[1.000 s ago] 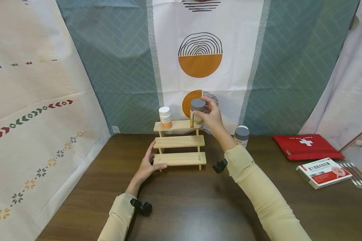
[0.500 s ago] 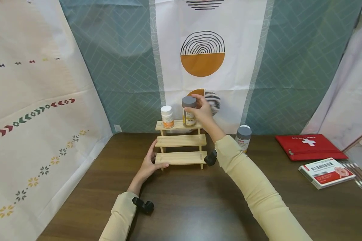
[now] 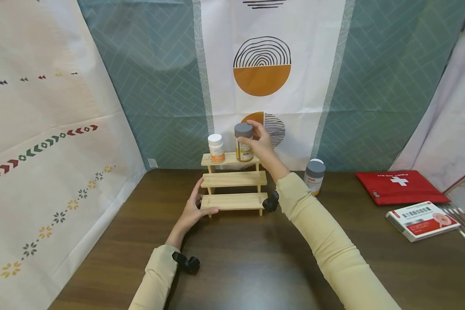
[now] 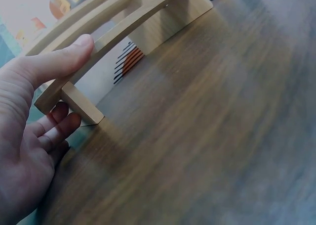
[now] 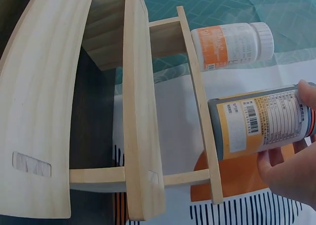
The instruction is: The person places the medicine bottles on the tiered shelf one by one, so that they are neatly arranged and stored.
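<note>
A small three-step wooden stand (image 3: 234, 179) is on the brown table. My left hand (image 3: 189, 213) grips its left end; in the left wrist view the thumb (image 4: 81, 47) lies on the front board and the fingers curl below, beside a leg. On the top step, my right hand (image 3: 262, 145) holds a grey-lidded pill bottle (image 3: 243, 151) near its lid, thumb and fingers on either side. The right wrist view shows the bottle's base (image 5: 215, 128) against the top board. A white pill bottle (image 3: 216, 150) with an orange band stands to its left, a narrow gap between them.
Another grey-lidded bottle (image 3: 314, 175) stands right of the stand, partly behind my right sleeve. Farther right lie a red first aid pouch (image 3: 401, 188), a white and red medicine box (image 3: 422, 220) and several thin white-tipped sticks (image 3: 463, 221). Patterned cloth (image 3: 170, 99) hangs behind.
My right hand has shifted the grey-lidded pill bottle left along the top step, closer to the white one, then stayed nearly still. My left hand keeps its grip on the stand.
</note>
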A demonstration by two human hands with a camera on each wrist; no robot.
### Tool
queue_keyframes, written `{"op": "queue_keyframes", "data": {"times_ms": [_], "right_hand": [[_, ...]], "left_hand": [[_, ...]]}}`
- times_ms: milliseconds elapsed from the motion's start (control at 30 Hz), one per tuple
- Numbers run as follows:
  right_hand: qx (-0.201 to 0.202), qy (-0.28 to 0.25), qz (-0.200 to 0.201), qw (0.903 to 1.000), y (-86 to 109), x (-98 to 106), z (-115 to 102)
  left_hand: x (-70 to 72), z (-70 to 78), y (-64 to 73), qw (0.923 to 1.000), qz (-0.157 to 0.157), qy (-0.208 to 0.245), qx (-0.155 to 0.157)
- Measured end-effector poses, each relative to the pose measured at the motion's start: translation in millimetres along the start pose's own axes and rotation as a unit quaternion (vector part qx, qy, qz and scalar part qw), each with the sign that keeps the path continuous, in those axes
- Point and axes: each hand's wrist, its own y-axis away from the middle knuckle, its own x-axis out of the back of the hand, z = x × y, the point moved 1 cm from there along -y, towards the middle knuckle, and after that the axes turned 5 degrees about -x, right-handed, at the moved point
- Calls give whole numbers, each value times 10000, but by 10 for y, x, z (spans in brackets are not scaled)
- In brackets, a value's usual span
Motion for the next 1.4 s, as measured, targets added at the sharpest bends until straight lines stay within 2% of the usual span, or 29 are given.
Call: {"op": "queue_keyframes", "data": {"times_ms": [233, 467, 633, 800, 1000, 1267, 1400], "right_hand": [[19, 59, -107, 9999, -11, -9, 9], [204, 355, -329, 9986, 22, 120, 26], [142, 633, -251, 9976, 89, 216, 60], [294, 931, 8, 9952, 178, 271, 100], [397, 754, 279, 9960, 274, 331, 150], [494, 530, 281, 9970, 444, 426, 206], [567, 433, 424, 9966, 564, 491, 257]], "left_hand": [[12, -1, 12, 10000, 24, -16, 13], [-27, -29, -15, 9999, -46, 31, -99], [-27, -30, -16, 10000, -23, 24, -90], [-10, -18, -18, 10000, -15, 36, -69], [1, -17, -19, 9999, -45, 2, -125], [28, -20, -6, 9999, -37, -48, -126], [34, -21, 4, 9998, -58, -141, -101]]}}
